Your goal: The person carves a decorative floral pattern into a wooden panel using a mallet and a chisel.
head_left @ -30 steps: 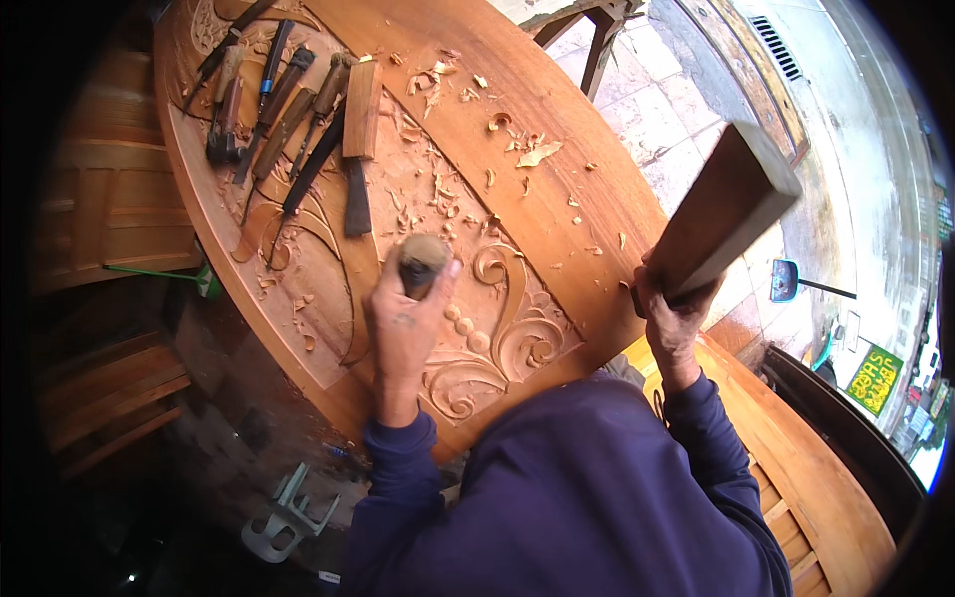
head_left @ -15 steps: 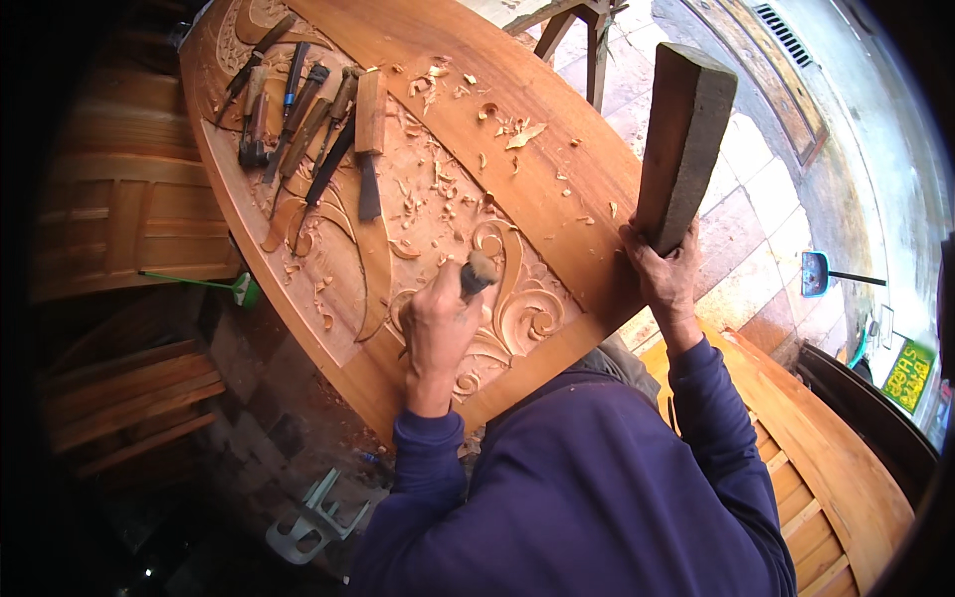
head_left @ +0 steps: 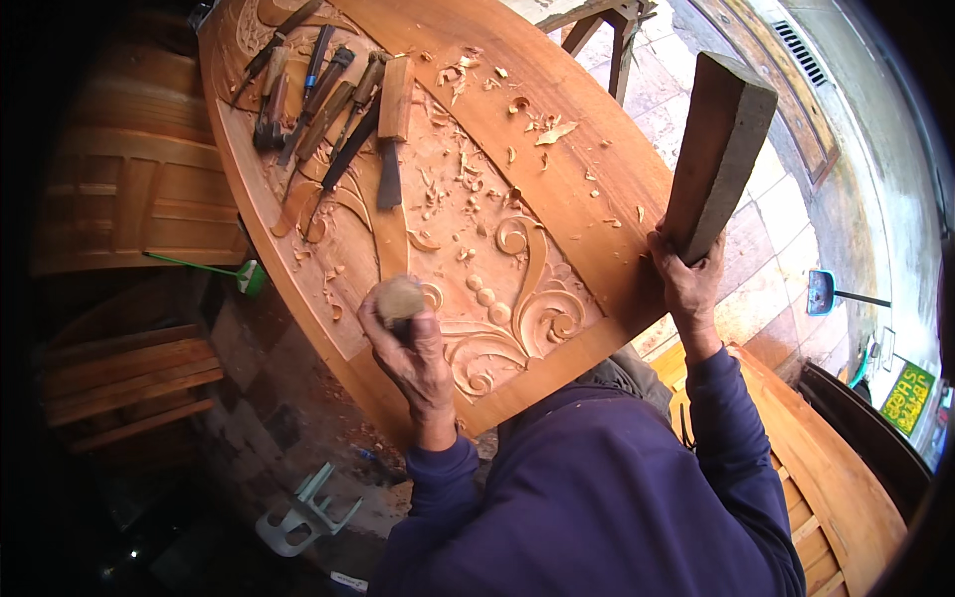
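The left grip (head_left: 413, 363) was closed around a short hand tool with a round, tan wooden butt (head_left: 399, 298), and the relation that mattered ran from that butt to the dark brown, rectangular wooden block (head_left: 718, 159) well off to its right. The butt faced up toward the viewer, so the tool's long axis was strongly foreshortened (its working end was hidden beneath the fingers, and whether it touched wood could not be told). The right grip (head_left: 691, 289) was wrapped about the block's near end; from there the block's long axis rose away and leaned slightly rightward, leaving its far end well apart from the tool. The left grip was the nearer to the scrolls of the reddish-brown carved wooden panel (head_left: 587, 179), which lay just right of it, while the right grip stood beside the panel's right edge.
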`<state>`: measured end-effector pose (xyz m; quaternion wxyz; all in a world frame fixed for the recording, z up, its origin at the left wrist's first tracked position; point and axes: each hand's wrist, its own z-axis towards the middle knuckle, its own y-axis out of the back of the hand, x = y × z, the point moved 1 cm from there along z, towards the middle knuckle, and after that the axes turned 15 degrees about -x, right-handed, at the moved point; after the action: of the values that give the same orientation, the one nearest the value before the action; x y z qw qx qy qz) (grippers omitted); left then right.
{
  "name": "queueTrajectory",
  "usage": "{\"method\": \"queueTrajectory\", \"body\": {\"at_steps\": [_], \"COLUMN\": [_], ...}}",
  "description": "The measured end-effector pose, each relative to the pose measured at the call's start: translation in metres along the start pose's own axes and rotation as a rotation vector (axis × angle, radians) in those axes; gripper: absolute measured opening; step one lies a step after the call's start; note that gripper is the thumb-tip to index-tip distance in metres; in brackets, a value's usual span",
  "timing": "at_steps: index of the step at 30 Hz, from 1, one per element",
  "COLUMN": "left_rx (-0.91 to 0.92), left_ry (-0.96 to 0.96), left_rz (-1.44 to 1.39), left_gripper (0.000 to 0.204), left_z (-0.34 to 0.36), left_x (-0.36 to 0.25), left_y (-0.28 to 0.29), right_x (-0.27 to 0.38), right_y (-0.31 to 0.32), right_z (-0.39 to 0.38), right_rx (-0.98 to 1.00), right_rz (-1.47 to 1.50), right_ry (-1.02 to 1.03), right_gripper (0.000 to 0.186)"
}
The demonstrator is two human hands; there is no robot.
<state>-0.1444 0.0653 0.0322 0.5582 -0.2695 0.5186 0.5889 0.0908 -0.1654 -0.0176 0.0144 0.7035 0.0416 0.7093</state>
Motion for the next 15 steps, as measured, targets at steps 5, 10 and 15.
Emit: {"method": "queueTrajectory", "body": {"at_steps": [5, 10, 15], "left_rx": [-0.182, -0.325, -0.346], "left_ry": [0.237, 0.597, 0.745], "left_rz": [-0.430, -0.918, -1.075], "left_gripper": [0.057, 0.054, 0.036], "left_z": [0.023, 0.067, 0.084], "left_x": [-0.035, -0.027, 0.011], "left_y": [-0.046, -0.085, -0.106], "right_x": [0.005, 0.012, 0.058], "right_y": [0.000, -0.003, -0.028], "right_z": [0.001, 0.010, 0.004], "right_rx": [-0.026, 0.039, 0.107], "right_rz": [-0.105, -0.077, 0.048], "right_ry": [0.039, 0.020, -0.143], "right_gripper": [0.047, 0.049, 0.060]}}
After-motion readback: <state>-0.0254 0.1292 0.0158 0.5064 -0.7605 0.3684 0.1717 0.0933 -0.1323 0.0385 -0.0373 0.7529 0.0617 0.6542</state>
